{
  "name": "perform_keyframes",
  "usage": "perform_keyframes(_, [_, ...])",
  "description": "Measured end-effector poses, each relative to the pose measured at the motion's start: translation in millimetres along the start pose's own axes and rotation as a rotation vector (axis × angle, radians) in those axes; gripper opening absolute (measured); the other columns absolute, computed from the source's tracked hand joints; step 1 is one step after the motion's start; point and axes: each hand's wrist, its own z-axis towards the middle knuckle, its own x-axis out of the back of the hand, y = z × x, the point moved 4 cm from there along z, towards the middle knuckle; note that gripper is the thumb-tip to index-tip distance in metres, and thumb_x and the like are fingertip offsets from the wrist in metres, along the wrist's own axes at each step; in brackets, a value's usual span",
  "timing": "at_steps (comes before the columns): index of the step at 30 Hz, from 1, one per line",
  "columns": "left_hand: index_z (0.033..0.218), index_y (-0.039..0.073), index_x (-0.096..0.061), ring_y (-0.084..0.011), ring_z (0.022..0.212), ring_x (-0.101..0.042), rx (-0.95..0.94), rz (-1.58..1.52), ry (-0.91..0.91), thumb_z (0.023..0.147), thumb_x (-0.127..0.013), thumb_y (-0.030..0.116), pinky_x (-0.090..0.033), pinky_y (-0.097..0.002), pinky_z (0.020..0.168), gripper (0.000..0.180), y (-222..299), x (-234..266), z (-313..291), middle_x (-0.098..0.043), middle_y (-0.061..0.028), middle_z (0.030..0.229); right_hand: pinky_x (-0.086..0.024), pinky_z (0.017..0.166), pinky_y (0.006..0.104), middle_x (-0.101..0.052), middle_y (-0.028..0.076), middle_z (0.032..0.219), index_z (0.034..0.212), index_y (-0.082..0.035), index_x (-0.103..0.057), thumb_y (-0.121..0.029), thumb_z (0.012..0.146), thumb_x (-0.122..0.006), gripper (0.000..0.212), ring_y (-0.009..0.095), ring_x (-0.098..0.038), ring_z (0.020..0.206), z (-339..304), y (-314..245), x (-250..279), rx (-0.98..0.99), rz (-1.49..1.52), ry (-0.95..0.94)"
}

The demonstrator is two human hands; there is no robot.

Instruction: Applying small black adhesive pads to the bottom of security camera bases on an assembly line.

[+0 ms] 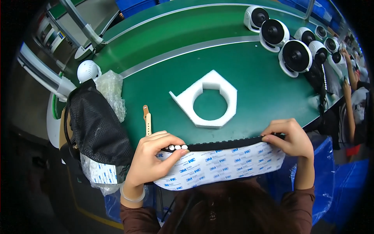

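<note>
A wide adhesive sheet (pixel 222 165) with white backing paper printed in blue is stretched between my hands at the table's near edge. Along its top runs a black toothed-looking band (pixel 226 145). My left hand (pixel 150 160) is closed on the left end, thumb in front, beside several small white round pieces (pixel 177 147) on the black band. The right end is pinched between thumb and fingers of my right hand (pixel 290 137). Beyond the sheet lies a white foam block (pixel 231 95) with a large round hole. A tan strap with holes (pixel 148 123) rests near my left hand.
Several white fan-like devices with black round fronts (pixel 295 55) stand at the far right. At the left are a black mesh bag (pixel 97 124), bubble wrap (pixel 111 91) and a white rounded device (pixel 88 71). Another person's arm (pixel 349 113) shows at the right edge.
</note>
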Motion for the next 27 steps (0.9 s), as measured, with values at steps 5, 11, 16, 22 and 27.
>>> perform_keyframes(5, [0.073,-0.003,-0.061,-0.0233,0.057,-0.056,-0.001,0.073,-0.003,0.069,-0.066,0.003,-0.043,-0.0292,0.053,0.009,-5,-6,2,-0.059,-0.0124,0.064,-0.049,0.07,0.0349,-0.061,0.008,0.092,0.102,-0.012,-0.063,-0.011,0.07,-0.065,0.032,0.026,-0.059,0.083,6,-44,3,0.241,-0.398,0.226])
perform_keyframes(11, [0.072,-0.002,-0.063,-0.0187,0.052,-0.053,-0.007,0.078,0.0,0.066,-0.067,0.001,-0.038,-0.0265,0.049,0.008,-4,-4,3,-0.057,-0.0099,0.059,-0.05,0.061,0.0219,-0.064,0.0,0.087,0.084,-0.007,-0.065,-0.01,0.076,-0.059,0.011,0.012,-0.063,0.073,-22,-143,-4,1.045,-0.692,0.255])
perform_keyframes(16, [0.072,-0.002,-0.063,-0.0169,0.051,-0.051,-0.08,0.066,-0.023,0.065,-0.067,0.001,-0.037,-0.0261,0.049,0.008,-1,-8,21,-0.058,-0.0087,0.059,-0.05,0.065,0.0309,-0.057,0.006,0.074,0.097,-0.003,-0.063,-0.014,0.075,-0.053,0.026,0.017,-0.057,0.07,-39,-154,-4,1.232,-0.329,0.474])
perform_keyframes(22, [0.076,0.0,-0.064,-0.0184,0.057,-0.055,-0.119,-0.022,-0.054,0.07,-0.068,0.003,-0.042,-0.027,0.052,0.008,-7,-1,14,-0.06,-0.0083,0.065,-0.048,0.058,0.0204,-0.063,-0.002,0.078,0.083,-0.009,-0.065,-0.013,0.077,-0.061,0.008,0.012,-0.061,0.064,-16,-131,9,1.382,-0.274,0.279])
perform_keyframes(27, [0.08,0.0,-0.064,-0.0228,0.068,-0.061,-0.065,-0.09,-0.053,0.076,-0.065,0.01,-0.047,-0.0304,0.062,0.011,-30,-4,-4,-0.063,-0.0101,0.074,-0.044,0.051,0.0328,-0.058,0.005,0.065,0.086,-0.011,-0.066,-0.023,0.078,-0.06,0.016,0.022,-0.059,0.06,59,-66,-24,0.585,-0.403,-0.008])
